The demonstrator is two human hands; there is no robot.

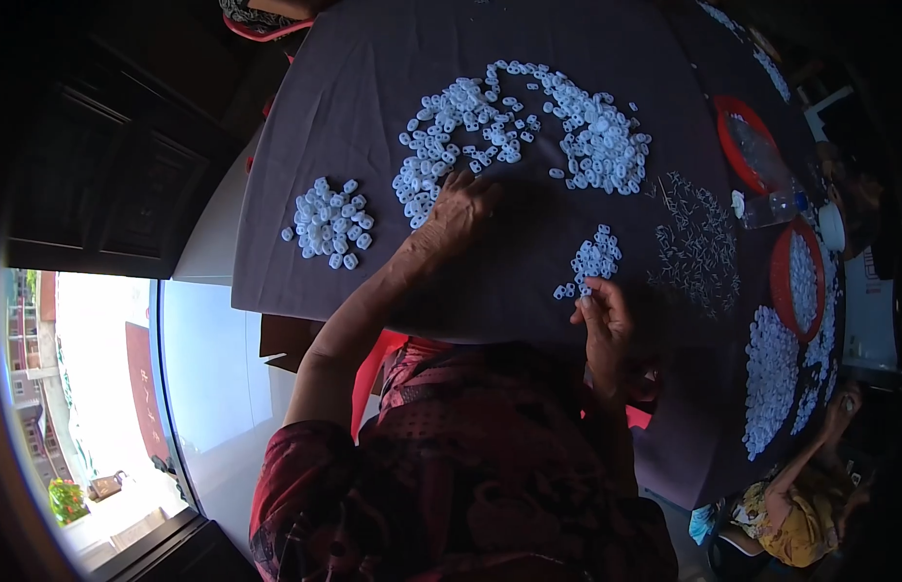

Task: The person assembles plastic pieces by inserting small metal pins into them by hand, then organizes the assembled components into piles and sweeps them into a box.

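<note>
White plastic pieces [528,126] are lying heaped across the dark tablecloth [373,78], each too small to make out clearly. The left hand [458,209] is resting palm down at the heap's near edge, fingers spread loosely and touching pieces. The right hand [603,320] is pinching at a small cluster [591,260]; what it is holding is unclear.

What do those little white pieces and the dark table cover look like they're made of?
The white pieces look like molded plastic: uniform, glossy, identical shapes. The table cover seems a matte woven cloth, draping over the edge. The left hand touches the pile.
</note>
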